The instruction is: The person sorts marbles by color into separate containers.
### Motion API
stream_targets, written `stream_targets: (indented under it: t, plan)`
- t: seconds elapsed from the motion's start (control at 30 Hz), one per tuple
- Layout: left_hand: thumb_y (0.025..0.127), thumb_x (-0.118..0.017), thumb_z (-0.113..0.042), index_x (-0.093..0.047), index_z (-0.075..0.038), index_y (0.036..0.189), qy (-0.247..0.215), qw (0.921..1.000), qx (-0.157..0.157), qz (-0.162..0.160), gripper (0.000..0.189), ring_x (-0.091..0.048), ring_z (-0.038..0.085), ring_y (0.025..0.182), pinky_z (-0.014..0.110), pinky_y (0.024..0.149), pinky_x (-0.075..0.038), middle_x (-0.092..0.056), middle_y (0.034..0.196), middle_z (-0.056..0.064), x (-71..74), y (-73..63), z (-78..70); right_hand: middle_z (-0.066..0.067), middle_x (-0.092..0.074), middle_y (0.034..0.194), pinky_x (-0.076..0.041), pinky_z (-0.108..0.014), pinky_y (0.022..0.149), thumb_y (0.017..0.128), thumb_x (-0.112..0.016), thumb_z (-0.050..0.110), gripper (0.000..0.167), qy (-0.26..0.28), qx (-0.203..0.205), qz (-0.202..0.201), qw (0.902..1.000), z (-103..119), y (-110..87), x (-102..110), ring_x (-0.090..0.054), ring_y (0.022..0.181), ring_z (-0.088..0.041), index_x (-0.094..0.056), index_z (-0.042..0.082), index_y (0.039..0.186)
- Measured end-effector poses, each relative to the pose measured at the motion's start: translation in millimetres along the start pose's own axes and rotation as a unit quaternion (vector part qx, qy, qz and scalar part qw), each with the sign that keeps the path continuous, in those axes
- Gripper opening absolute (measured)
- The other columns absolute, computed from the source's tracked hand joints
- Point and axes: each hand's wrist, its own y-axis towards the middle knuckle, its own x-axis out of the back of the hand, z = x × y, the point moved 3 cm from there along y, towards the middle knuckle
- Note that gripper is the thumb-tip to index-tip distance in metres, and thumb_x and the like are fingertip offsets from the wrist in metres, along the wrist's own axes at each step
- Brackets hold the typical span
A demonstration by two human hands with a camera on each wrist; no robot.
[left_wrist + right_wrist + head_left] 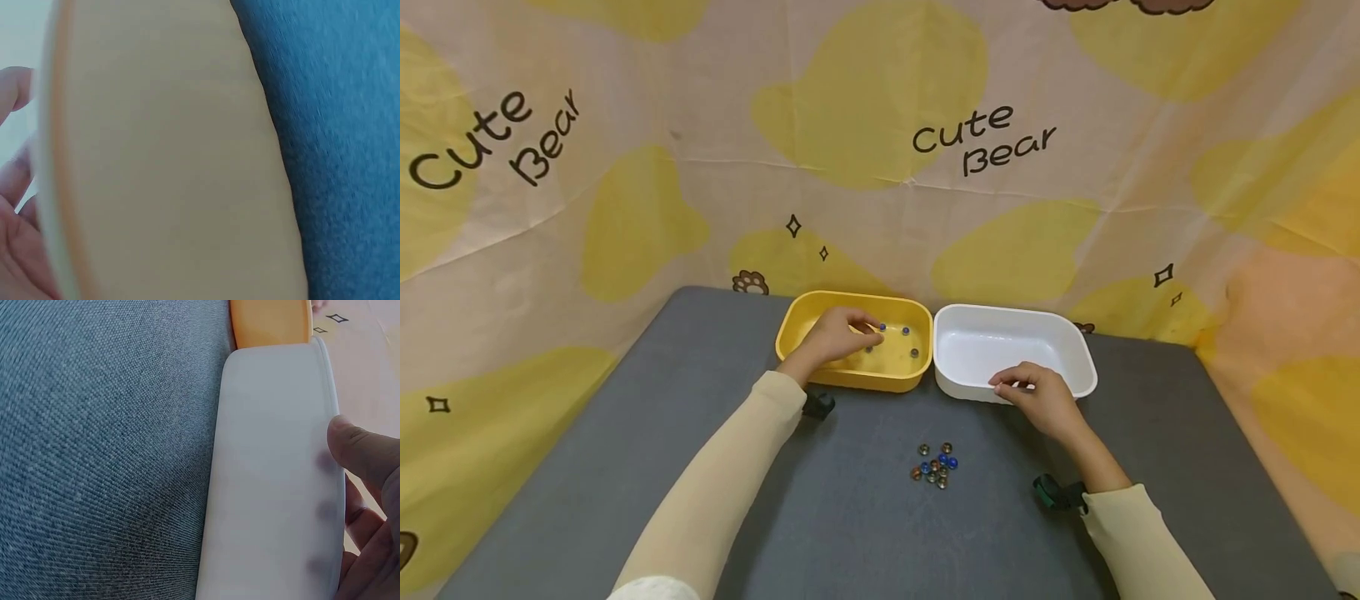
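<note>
My left hand (838, 335) is over the yellow tray (868, 380), its thumb and fingers apart. In the left wrist view, fingers (14, 178) show beyond the tray's wall, partly hidden by it. Several small marbles lie in this tray, among them a blue marble (906, 331) and a darker marble (914, 353). My right hand (1039, 400) holds the near rim of the white tray (958, 385). In the right wrist view, its thumb (359, 447) lies at the rim, and finger shadows show through the wall.
On the grey table (857, 517), in front of the trays, lies a cluster of blue, brown and clear marbles (934, 467). The two trays stand side by side against a patterned cloth backdrop (865, 208). Dark straps are on both wrists.
</note>
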Motion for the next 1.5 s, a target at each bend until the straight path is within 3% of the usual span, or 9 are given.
stream_targets:
  t: [0.4, 0.83, 1.2, 1.5]
  plan:
    - [0.082, -0.075, -0.031, -0.073, -0.012, 0.108, -0.004, 0.9948, -0.1, -0.021, 0.032, -0.062, 0.014, 0.091, 0.032, 0.081, -0.051, -0.071, 0.098, -0.003, -5.1, -27.1, -29.3, 0.0, -0.071, 0.087, -0.045, -0.02, 0.07, 0.085, -0.072, 0.011, 0.008, 0.0, 0.003, -0.002, 1.0, 3.0, 2.0, 1.0, -0.054, 0.076, -0.005, -0.077, 0.014, 0.09]
    - [0.08, -0.076, -0.029, -0.074, -0.018, 0.101, -0.012, 0.9912, -0.131, 0.008, 0.023, -0.059, 0.011, 0.081, 0.025, 0.073, -0.05, -0.069, 0.092, -0.008, -31.1, -59.9, -54.6, 0.0, -0.071, 0.088, -0.046, -0.021, 0.069, 0.085, -0.072, 0.011, 0.009, -0.002, -0.003, 0.003, 1.0, 3.7, 2.4, 2.9, -0.054, 0.077, -0.005, -0.076, 0.014, 0.092]
    - [0.082, -0.074, -0.027, -0.074, -0.023, 0.097, -0.012, 0.9837, -0.162, 0.077, 0.015, -0.058, 0.007, 0.065, 0.021, 0.064, -0.049, -0.071, 0.091, -0.012, -66.8, -77.5, -58.9, -0.002, -0.071, 0.086, -0.045, -0.02, 0.069, 0.085, -0.072, 0.01, 0.008, -0.003, -0.001, -0.003, 1.0, 1.7, 0.6, 1.5, -0.054, 0.075, -0.004, -0.077, 0.013, 0.091]
    - [0.083, -0.074, -0.027, -0.075, -0.018, 0.098, 0.002, 0.9757, -0.175, 0.132, 0.018, -0.061, 0.005, 0.069, 0.018, 0.062, -0.048, -0.071, 0.087, -0.013, -93.7, -81.0, -58.6, -0.001, -0.071, 0.085, -0.046, -0.02, 0.069, 0.085, -0.072, 0.01, 0.008, -0.005, 0.003, -0.002, 1.0, 2.6, 0.4, 1.5, -0.055, 0.075, -0.003, -0.076, 0.013, 0.091]
